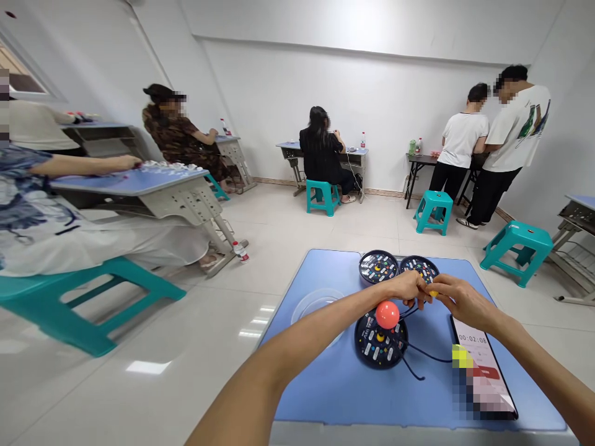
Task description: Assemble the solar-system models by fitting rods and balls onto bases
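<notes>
My left hand [408,290] and my right hand [460,302] meet above a blue tabletop [325,384], their fingertips closed around a small yellow piece [433,293]. Just below my left hand, an orange-red ball [387,314] stands on a round black disc toy [379,348]. A thin black cable [418,355] curves from beneath my hands across the table. Behind my hands lie two similar black discs [379,267] [419,269]. A clear round plastic lid [317,308] lies under my left forearm. Right of my right hand, a phone [483,365] shows a running timer.
A seated person's arm rests on a blue desk [130,183] at the left, with a teal stool [79,303] below. Several other people work at desks along the far walls. A water bottle [240,251] stands on the floor. Another teal stool [515,251] stands right of my table.
</notes>
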The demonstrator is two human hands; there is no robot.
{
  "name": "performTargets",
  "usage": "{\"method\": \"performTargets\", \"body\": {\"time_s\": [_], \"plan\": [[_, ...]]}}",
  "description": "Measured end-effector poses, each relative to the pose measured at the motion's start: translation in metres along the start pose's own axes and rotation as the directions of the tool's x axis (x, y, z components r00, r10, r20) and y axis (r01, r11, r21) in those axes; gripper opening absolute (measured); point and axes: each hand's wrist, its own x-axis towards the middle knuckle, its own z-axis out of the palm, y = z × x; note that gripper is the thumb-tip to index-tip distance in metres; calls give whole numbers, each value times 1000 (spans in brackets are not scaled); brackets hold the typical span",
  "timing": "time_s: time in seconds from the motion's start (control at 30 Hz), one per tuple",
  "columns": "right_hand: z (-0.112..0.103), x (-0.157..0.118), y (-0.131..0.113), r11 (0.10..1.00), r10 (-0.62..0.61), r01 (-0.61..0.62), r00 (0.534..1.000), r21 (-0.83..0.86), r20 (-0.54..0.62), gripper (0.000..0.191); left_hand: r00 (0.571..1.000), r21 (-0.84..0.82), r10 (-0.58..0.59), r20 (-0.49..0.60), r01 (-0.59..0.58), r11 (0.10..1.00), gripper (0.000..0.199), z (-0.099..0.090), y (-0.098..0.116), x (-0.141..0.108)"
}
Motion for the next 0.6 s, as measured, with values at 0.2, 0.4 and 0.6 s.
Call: {"method": "performTargets", "body": {"time_s": [0.2, 0.4, 0.6], "plan": [[3, 0, 2, 997, -32, 33, 999, -71, 15, 32, 999, -40, 29, -17, -30, 999, 17, 1, -4, 0], [5, 0, 2, 994, -58, 58, 998, -91, 4, 27, 999, -79, 33, -1, -33, 996, 23, 0, -10, 3], [6, -2, -1, 988, -22, 24, 1000, -154, 15, 22, 1000, -84, 3, 23, -1, 996, 14, -1, -11, 3]]}}
